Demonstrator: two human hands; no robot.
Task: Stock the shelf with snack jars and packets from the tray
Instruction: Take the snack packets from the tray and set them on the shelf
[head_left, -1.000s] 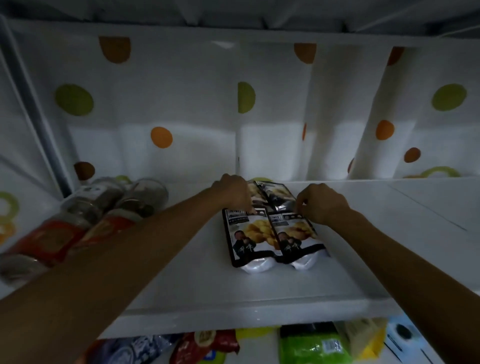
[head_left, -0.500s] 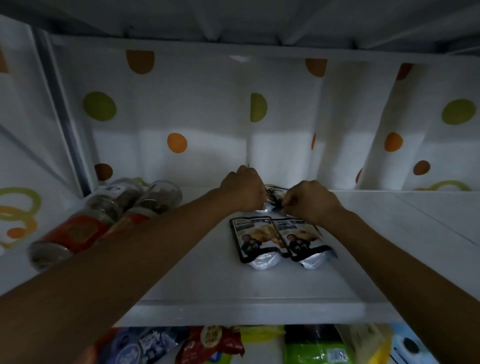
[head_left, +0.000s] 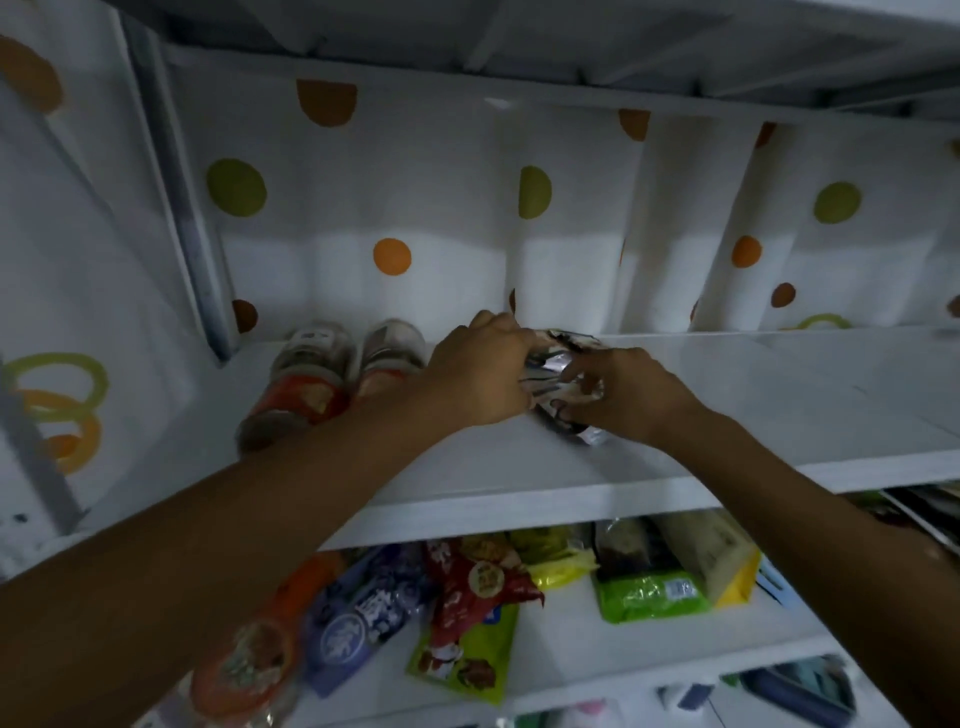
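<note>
On the upper white shelf lie dark snack packets with silver ends, bunched between my hands. My left hand covers their left side with fingers curled over them. My right hand grips their right side, fingertips on the silver foil. Most of the packets are hidden under the hands. Two snack jars with red labels lie on their sides at the shelf's left, lids toward the back wall.
A white dotted fabric wall closes the back and left. The lower shelf holds several packets: blue, red, green and yellow. A jar lies at its left. The upper shelf's right part is bare.
The view has tilted down, showing the lower shelf. Both hands have closed in on the packets, which have been pushed back toward the wall and bunched together.
</note>
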